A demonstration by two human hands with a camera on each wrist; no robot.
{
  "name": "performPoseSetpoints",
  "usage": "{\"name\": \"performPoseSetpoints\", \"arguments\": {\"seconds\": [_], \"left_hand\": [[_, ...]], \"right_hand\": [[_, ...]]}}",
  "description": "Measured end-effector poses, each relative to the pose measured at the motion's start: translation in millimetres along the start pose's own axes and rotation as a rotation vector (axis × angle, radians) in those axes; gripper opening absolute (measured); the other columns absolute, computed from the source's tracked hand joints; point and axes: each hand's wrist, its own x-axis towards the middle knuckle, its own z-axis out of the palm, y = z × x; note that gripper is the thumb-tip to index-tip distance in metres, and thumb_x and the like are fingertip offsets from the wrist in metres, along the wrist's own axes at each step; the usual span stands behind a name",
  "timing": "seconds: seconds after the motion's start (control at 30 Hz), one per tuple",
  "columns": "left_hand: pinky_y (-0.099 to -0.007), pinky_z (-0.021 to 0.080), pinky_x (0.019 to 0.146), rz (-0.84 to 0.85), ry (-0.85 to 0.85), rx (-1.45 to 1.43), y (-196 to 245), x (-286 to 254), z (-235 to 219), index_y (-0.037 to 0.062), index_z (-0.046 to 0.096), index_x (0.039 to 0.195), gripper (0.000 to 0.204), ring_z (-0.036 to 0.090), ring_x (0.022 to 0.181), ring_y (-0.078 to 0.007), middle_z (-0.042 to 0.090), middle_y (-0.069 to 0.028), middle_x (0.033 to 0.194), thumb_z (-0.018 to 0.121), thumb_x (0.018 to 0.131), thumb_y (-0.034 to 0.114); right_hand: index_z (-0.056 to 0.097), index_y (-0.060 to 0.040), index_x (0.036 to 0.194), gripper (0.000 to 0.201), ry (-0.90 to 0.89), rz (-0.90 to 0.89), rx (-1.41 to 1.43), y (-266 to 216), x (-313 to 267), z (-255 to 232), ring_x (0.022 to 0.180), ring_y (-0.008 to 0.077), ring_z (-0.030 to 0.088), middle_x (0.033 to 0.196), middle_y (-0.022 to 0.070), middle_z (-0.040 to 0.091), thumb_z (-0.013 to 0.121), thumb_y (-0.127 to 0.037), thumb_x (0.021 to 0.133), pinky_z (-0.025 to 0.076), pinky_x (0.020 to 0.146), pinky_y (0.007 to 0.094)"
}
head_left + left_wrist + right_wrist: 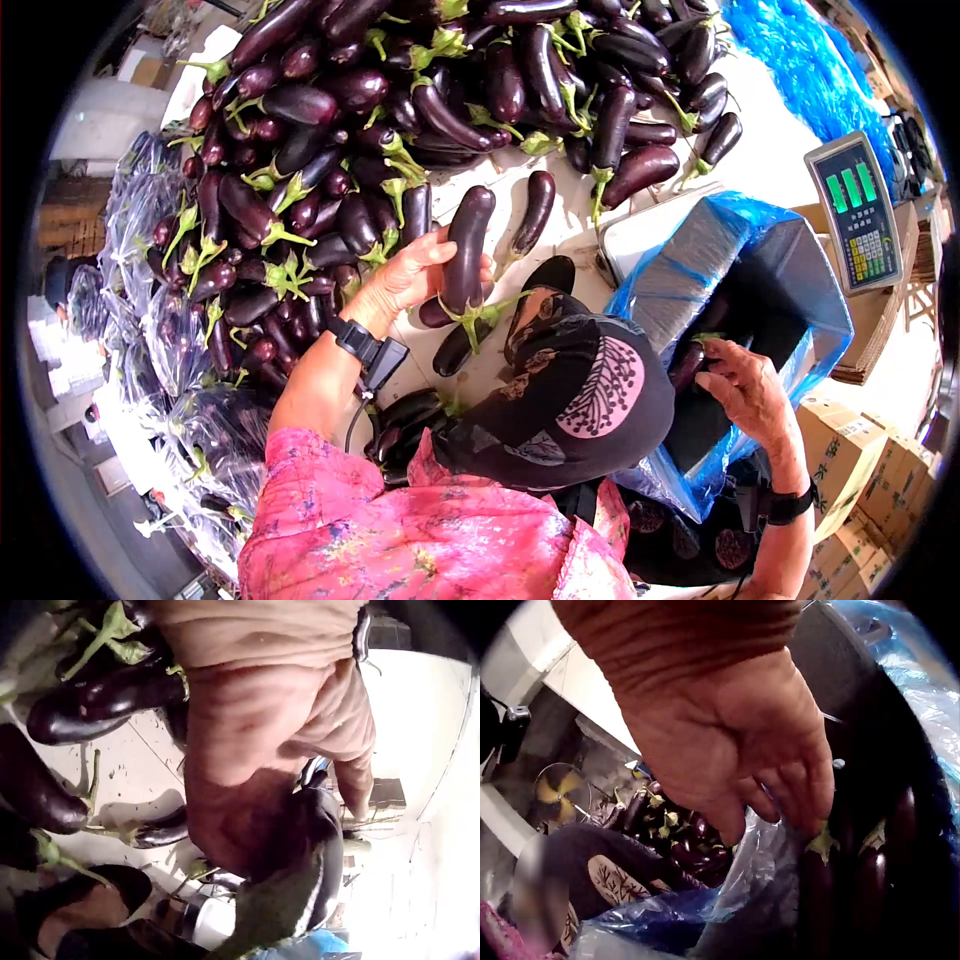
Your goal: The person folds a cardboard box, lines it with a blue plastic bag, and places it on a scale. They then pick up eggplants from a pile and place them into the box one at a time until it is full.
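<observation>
In the head view, my left hand (412, 272) grips a long dark purple eggplant (467, 245), its green stem end pointing toward the person. A smaller eggplant (533, 212) lies on the white surface just beyond. Over at the right, my right hand (745, 388) reaches into a box lined with blue plastic (690, 262). Its fingertips are right at the green stem end of an eggplant (819, 889) inside, with the thumb apart from the fingers in the right wrist view. A second eggplant (873, 889) lies beside that one.
A large heap of eggplants (300, 105) covers the far and left side. A scale display (855, 210) stands beyond the box at the right. Cardboard boxes (838, 455) are stacked at the lower right, and clear plastic-wrapped bundles (150, 290) line the left. Blue plastic film (800, 60) lies at the back right.
</observation>
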Motion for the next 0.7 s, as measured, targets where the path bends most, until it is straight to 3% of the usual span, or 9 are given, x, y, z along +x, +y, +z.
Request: {"name": "performPoseSetpoints", "arguments": {"seconds": [0.13, 0.17, 0.27, 0.4, 0.47, 0.5, 0.6, 0.67, 0.7], "left_hand": [[-0.0436, 0.055, 0.097, 0.047, -0.012, 0.013, -4.9, -3.2, 11.2, 0.0022, 0.051, 0.133, 0.054, 0.067, 0.11, -0.0319, 0.066, -0.0203, 0.118, 0.074, 0.09, 0.027], [-0.043, 0.055, 0.096, 0.068, -0.024, 0.039, -1.5, -4.5, 16.5, 0.0022, 0.05, 0.134, 0.056, 0.067, 0.11, -0.0314, 0.066, -0.0199, 0.118, 0.074, 0.09, 0.027], [-0.0417, 0.055, 0.097, 0.142, 0.024, 0.187, 12.1, -5.8, 37.5, 0.0022, 0.047, 0.138, 0.062, 0.067, 0.109, -0.0293, 0.066, -0.0181, 0.118, 0.075, 0.088, 0.026], [-0.035, 0.052, 0.096, 0.308, 0.038, 0.588, 52.1, -4.4, 107.7, 0.0029, 0.045, 0.142, 0.067, 0.064, 0.107, -0.0206, 0.065, -0.0117, 0.118, 0.075, 0.083, 0.018], [-0.0372, 0.05, 0.1, 0.292, 0.022, 0.829, 63.3, 5.7, 109.3, 0.0007, 0.044, 0.141, 0.073, 0.065, 0.111, -0.0237, 0.064, -0.0126, 0.123, 0.076, 0.08, 0.026], [-0.0354, 0.049, 0.1, 0.267, -0.007, 0.8, 66.9, 9.1, 114.9, 0.001, 0.043, 0.143, 0.073, 0.064, 0.11, -0.0205, 0.061, -0.0107, 0.126, 0.076, 0.082, 0.025], [-0.0344, 0.049, 0.1, 0.176, 0.03, 0.796, 53.6, 17.5, 83.0, 0.0007, 0.043, 0.143, 0.068, 0.062, 0.11, -0.0172, 0.061, -0.0095, 0.126, 0.074, 0.085, 0.019], [-0.0331, 0.048, 0.099, -0.047, 0.119, 0.963, 36.3, 5.8, 52.3, 0.0015, 0.045, 0.141, 0.062, 0.06, 0.112, -0.0156, 0.061, -0.0082, 0.124, 0.071, 0.085, 0.008], [-0.0329, 0.048, 0.099, -0.029, 0.114, 1.041, 8.8, -1.3, 10.0, 0.0019, 0.047, 0.137, 0.062, 0.06, 0.112, -0.0173, 0.062, -0.0082, 0.124, 0.074, 0.082, 0.009]], "right_hand": [[0.06, 0.0047, 0.123, 0.041, -0.046, -0.03, -0.035, -2.4, 2.2, 6.7, 0.086, 0.0343, 0.07, 0.097, 0.0207, 0.069, 0.07, -0.013, 0.088, 0.054, 0.077, 0.0384], [0.06, 0.0051, 0.123, 0.041, -0.075, 0.037, -0.024, -7.3, 3.8, 4.5, 0.088, 0.0317, 0.071, 0.097, 0.0204, 0.071, 0.07, -0.013, 0.088, 0.055, 0.078, 0.0377], [0.06, 0.0049, 0.124, 0.04, -0.008, 0.038, 0.076, -3.5, 3.5, 6.0, 0.091, 0.0279, 0.072, 0.098, 0.0193, 0.072, 0.07, -0.014, 0.09, 0.055, 0.079, 0.0364], [0.06, 0.0049, 0.125, 0.037, -0.066, 0.038, 0.207, -9.6, 8.5, -4.4, 0.101, 0.0236, 0.071, 0.109, 0.0204, 0.072, 0.066, -0.017, 0.095, 0.054, 0.086, 0.0323], [0.059, 0.005, 0.125, 0.038, -0.029, 0.001, 0.23, -15.2, 10.3, -9.8, 0.103, 0.0223, 0.07, 0.111, 0.0205, 0.071, 0.067, -0.018, 0.095, 0.054, 0.088, 0.0317], [0.06, 0.0051, 0.126, 0.038, -0.002, -0.012, 0.192, -14.9, 9.2, -12.5, 0.104, 0.0216, 0.069, 0.111, 0.0196, 0.072, 0.066, -0.018, 0.096, 0.054, 0.089, 0.0325], [0.06, 0.005, 0.126, 0.038, 0.033, 0.045, 0.237, -7.6, 0.2, -16.2, 0.103, 0.0217, 0.069, 0.11, 0.0187, 0.072, 0.066, -0.016, 0.096, 0.054, 0.09, 0.0333], [0.06, 0.0059, 0.125, 0.036, 0.027, 0.022, 0.208, 1.5, -7.9, -15.9, 0.104, 0.0228, 0.069, 0.109, 0.0189, 0.072, 0.064, -0.014, 0.095, 0.054, 0.091, 0.0336], [0.06, 0.0063, 0.125, 0.036, 0.013, 0.041, 0.182, 11.1, -11.4, -15.1, 0.104, 0.0228, 0.069, 0.109, 0.0189, 0.072, 0.064, -0.013, 0.095, 0.054, 0.091, 0.0334]]}}
